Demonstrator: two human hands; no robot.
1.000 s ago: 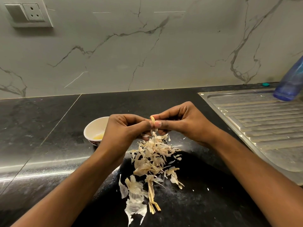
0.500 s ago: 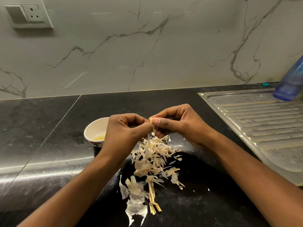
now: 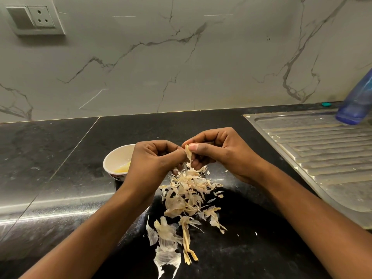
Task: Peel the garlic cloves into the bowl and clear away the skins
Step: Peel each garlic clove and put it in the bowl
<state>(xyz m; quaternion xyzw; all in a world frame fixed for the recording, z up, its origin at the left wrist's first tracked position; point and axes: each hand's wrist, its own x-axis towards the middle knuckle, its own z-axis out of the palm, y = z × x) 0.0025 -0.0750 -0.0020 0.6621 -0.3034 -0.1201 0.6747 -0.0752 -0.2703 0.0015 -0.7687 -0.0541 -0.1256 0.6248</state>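
My left hand [image 3: 155, 160] and my right hand [image 3: 217, 151] meet above the black counter, fingertips together. Between them they pinch a garlic clove, mostly hidden by the fingers, and a pale strip of garlic skin [image 3: 188, 153] hangs from my right thumb and forefinger. A loose pile of garlic skins [image 3: 187, 200] lies on the counter just below the hands and trails toward me. A small white bowl [image 3: 114, 160] stands left of my left hand, with something yellowish at its bottom.
A steel sink drainboard [image 3: 322, 158] fills the right side, with a blue bottle [image 3: 356, 101] at its far end. A marble-look wall with a switch and socket plate [image 3: 33, 17] rises behind the counter [image 3: 50, 158].
The hands have stayed together at the same spot. The strip of skin at my right thumb now hangs longer, pulled away from the clove.
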